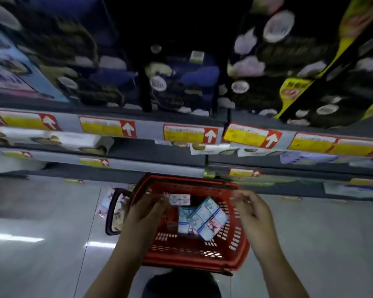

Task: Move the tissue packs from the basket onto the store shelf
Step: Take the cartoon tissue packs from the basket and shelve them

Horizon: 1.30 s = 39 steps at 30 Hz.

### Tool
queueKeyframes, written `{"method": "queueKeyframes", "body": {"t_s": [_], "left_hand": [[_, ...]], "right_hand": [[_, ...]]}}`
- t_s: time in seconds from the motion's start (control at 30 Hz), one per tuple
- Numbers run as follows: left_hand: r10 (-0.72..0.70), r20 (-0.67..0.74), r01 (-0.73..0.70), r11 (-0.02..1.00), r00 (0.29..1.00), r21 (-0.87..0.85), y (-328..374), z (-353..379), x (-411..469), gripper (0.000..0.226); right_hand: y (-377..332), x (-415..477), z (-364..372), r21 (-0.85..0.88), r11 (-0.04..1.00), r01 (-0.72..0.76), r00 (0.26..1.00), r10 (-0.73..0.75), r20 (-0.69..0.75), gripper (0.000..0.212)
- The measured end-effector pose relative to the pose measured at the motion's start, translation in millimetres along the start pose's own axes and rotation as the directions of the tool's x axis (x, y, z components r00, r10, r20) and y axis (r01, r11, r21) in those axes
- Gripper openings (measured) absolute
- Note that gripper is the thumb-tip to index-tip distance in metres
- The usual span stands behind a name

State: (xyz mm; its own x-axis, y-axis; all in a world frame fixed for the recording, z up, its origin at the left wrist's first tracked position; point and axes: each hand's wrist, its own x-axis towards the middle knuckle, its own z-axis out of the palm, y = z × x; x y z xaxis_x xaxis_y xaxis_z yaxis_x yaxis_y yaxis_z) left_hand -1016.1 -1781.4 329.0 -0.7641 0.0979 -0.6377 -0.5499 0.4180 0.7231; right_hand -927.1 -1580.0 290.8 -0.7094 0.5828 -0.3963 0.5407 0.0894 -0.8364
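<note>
now tilted tissue pack point(209, 220) in basket point(192, 262) is best grasped squarely; right hand point(254, 211) loosely curled, empty; left hand point(146, 211) grip unclear, blurred.

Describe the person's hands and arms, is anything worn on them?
The left hand and right hand are bare, no gloves. Both forearms are bare too, with no sleeve in view. No watch, bracelet or ring shows, though blur could hide a thin ring.

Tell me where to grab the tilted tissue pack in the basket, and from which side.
Probably from above: the tilted tissue pack leans in the red basket with one corner raised. Clamp its opposite flat sides near that corner; the right hand is nearest.
</note>
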Motion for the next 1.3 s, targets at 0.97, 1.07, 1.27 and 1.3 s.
{"method": "queueKeyframes", "body": {"t_s": [0.97, 1.07, 1.27, 1.3], "left_hand": [[-0.307, 0.198, 0.315, 0.949, 0.931, -0.007, -318, 134, 189, 0.010], [-0.277, 0.216, 0.292, 0.956, 0.936, -0.040, -315, 134, 195, 0.029], [-0.317, 0.232, 0.354, 0.925, 0.920, -0.139, -307, 137, 205, 0.015], [-0.323, 0.232, 0.359, 0.923, 0.918, -0.137, -307, 137, 206, 0.008]], "right_hand": [[410, 110, 138, 0.296, 0.543, -0.786, 0.607, 0.768, 0.202, 0.009], [408, 116, 143, 0.342, 0.563, -0.752, 0.646, 0.731, 0.219, 0.013], [406, 128, 147, 0.348, 0.572, -0.743, 0.665, 0.693, 0.279, 0.009], [405, 128, 147, 0.347, 0.560, -0.752, 0.655, 0.691, 0.304, 0.007]]}}
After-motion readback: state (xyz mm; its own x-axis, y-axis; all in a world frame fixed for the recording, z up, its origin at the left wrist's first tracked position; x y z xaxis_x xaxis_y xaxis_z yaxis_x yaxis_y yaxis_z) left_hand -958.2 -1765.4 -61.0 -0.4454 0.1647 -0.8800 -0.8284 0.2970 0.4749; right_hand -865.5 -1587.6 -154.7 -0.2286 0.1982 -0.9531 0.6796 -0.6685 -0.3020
